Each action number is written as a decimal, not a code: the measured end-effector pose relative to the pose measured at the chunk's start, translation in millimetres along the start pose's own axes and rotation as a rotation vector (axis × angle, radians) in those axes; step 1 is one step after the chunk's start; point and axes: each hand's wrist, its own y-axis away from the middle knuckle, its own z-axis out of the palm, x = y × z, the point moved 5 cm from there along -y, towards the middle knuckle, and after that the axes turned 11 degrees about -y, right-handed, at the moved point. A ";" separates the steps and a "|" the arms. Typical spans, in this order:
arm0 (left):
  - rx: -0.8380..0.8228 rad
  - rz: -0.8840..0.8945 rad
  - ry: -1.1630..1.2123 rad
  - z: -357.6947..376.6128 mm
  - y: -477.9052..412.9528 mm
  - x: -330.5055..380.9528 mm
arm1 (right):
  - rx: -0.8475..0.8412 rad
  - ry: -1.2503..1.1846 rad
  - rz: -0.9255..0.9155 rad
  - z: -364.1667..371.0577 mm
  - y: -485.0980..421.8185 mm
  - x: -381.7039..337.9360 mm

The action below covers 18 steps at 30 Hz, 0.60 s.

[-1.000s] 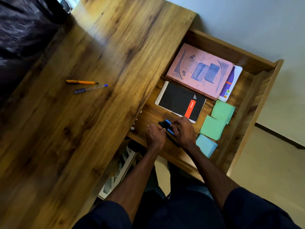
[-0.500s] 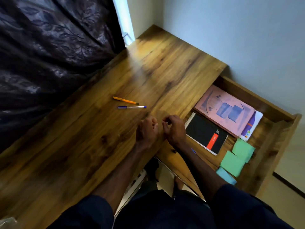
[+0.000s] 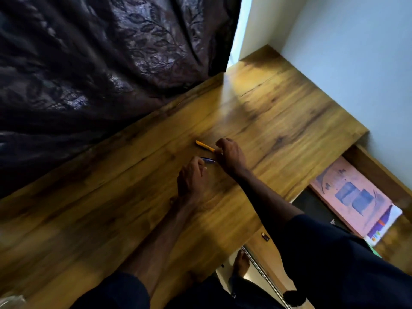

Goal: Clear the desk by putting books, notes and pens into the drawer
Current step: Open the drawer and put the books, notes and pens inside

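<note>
Two pens lie on the wooden desk (image 3: 111, 208): an orange pen (image 3: 204, 145) and, just below it, a blue pen (image 3: 208, 160). My right hand (image 3: 230, 156) reaches across the desk, and its curled fingers pinch the near end of the orange pen. My left hand (image 3: 191, 177) has its fingertips curled onto the left part of the blue pen. The open drawer (image 3: 374, 166) at the right holds a pink book (image 3: 352, 197), a black notebook (image 3: 312, 206) and a white booklet (image 3: 383, 228); my right sleeve hides its front part.
A dark patterned curtain (image 3: 89, 63) hangs along the desk's far edge. A pale wall (image 3: 356, 63) bounds the desk and drawer on the right. A small dark object (image 3: 265, 237) lies in the drawer near the desk edge. A bare foot (image 3: 240, 264) shows below.
Both hands left the drawer, crossed the desk edge and reached the two pens. The view swung up and left, so most of the drawer is now out of frame.
</note>
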 end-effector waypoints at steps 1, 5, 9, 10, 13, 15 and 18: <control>0.010 0.004 0.009 1.1 -3.9 -2.9 | -0.010 0.031 0.006 3.6 -6.0 -1.4; 0.029 0.028 0.053 5.0 -13.4 -9.8 | -0.047 0.037 -0.021 8.7 -12.4 0.4; 0.060 0.090 0.048 7.8 -16.4 -12.5 | 0.020 0.022 0.006 -2.0 -1.3 12.2; 0.056 0.135 0.024 9.0 -19.1 -10.5 | 0.064 0.000 0.031 -7.3 4.8 17.7; 0.024 0.290 -0.107 14.3 -27.9 2.4 | 0.163 -0.059 0.087 -25.0 28.7 34.2; 0.005 0.328 -0.160 17.5 -32.5 9.0 | 0.185 -0.099 0.079 -37.1 46.2 42.6; -0.007 0.351 -0.156 19.3 -32.7 15.8 | 0.217 -0.143 0.078 -54.7 71.1 50.9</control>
